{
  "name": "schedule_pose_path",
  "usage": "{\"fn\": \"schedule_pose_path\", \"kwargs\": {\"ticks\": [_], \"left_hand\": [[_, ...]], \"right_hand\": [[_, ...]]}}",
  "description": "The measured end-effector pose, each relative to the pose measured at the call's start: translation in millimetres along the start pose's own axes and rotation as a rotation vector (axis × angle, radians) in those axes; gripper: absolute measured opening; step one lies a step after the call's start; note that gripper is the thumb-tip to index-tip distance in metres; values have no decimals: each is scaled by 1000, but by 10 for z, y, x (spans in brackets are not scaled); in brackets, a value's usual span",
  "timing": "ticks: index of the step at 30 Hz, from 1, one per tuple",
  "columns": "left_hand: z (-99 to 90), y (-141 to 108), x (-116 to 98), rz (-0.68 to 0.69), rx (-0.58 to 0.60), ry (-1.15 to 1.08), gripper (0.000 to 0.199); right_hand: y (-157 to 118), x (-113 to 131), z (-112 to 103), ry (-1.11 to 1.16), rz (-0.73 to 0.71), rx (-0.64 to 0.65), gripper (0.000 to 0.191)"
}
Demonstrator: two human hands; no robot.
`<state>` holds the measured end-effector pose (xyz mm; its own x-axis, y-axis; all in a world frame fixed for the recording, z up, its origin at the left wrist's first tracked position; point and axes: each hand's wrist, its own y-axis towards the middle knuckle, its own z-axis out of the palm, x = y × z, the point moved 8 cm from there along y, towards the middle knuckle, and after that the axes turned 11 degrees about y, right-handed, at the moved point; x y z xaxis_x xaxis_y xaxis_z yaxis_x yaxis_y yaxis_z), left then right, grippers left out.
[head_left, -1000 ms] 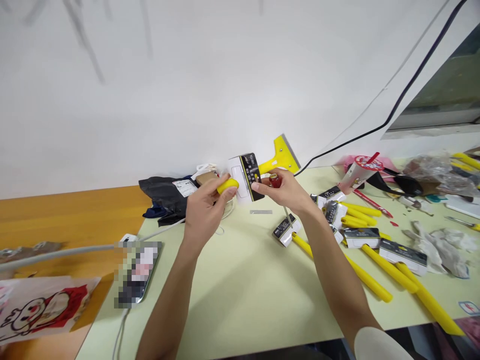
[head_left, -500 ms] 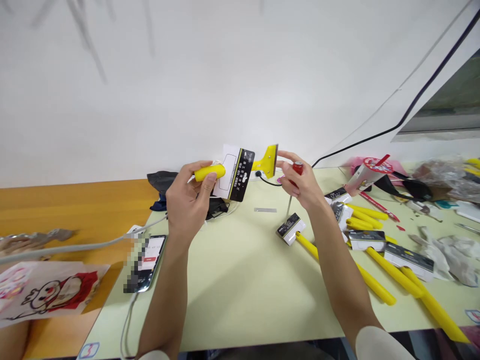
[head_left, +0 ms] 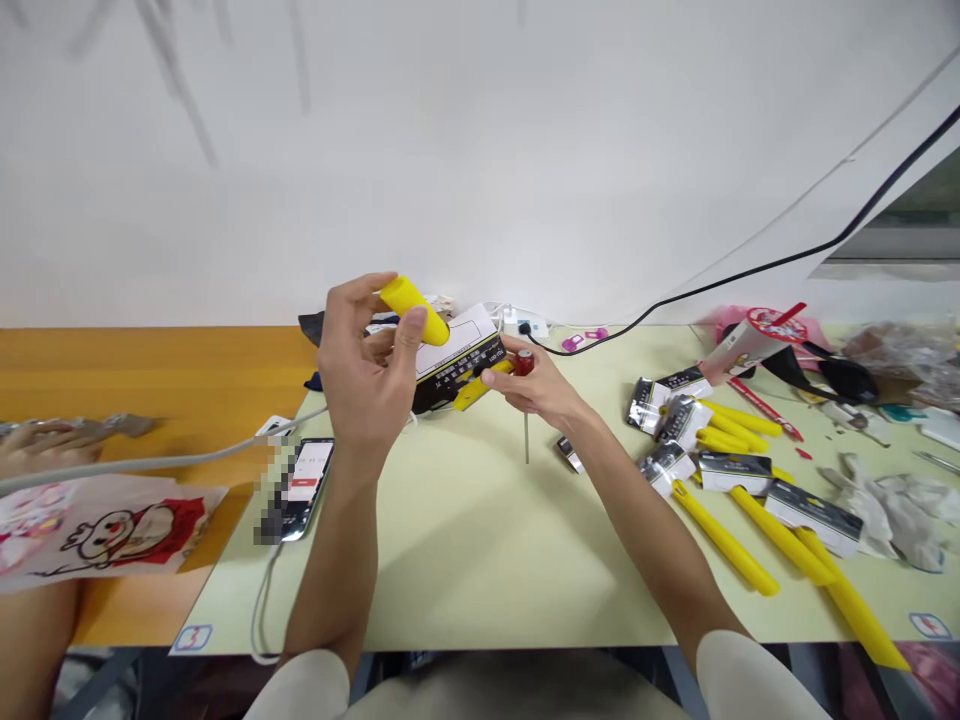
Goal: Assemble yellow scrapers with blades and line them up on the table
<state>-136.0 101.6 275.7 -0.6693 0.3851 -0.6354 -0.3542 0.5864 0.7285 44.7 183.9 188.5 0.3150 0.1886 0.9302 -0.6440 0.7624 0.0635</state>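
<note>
Yellow scraper handle (head_left: 411, 310) tipped steeply up, center | left grip (head_left: 360, 370) closed around it | right grip (head_left: 536, 382) closed on red screwdriver (head_left: 524, 362) | risk: slip tears backing card (head_left: 454, 345)

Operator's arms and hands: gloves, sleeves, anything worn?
The left hand and right hand are bare: no gloves, and no watch or bracelet shows. The left sleeve and right sleeve are plain cream-white, with no markings visible.

Pale green table (head_left: 465, 585): phone (head_left: 306, 490) near its left edge, cable running off it. Well right of the phone: yellow handles (head_left: 724, 550), carded scrapers (head_left: 814, 517), crumpled plastic (head_left: 892, 510), and a tipped cup (head_left: 739, 345) behind them.
</note>
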Motion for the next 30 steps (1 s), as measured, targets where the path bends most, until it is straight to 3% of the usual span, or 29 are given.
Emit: {"fn": "schedule_pose_path", "kwargs": {"ticks": [4, 12, 15, 18, 21, 23, 26, 28, 30], "left_hand": [[11, 36, 54, -13, 58, -24, 50], [-106, 83, 69, -63, -163, -180, 37], [-3, 36, 107, -169, -173, -332, 39], [227, -127, 202, -324, -123, -523, 43], [486, -467, 302, -458, 22, -624, 47], [631, -775, 339, -507, 197, -629, 45], [798, -1269, 338, -543, 513, -628, 47], [940, -1601, 287, -588, 776, -647, 50], [1072, -1863, 218, -641, 957, -700, 51]], "right_hand": [[14, -38, 20, 29, -17, -24, 50], [-46, 241, -260, 50, -183, -191, 43], [-108, 412, -356, 22, -275, -258, 41], [-252, 688, -527, -93, -420, -400, 35], [-522, 1062, -676, -304, -585, -537, 24], [-677, 1242, -710, -492, -584, -549, 18], [-764, 1276, -654, -773, -400, -407, 13], [-753, 1171, -544, -918, -269, -247, 11], [-706, 1024, -412, -1024, -175, -100, 10]]}}
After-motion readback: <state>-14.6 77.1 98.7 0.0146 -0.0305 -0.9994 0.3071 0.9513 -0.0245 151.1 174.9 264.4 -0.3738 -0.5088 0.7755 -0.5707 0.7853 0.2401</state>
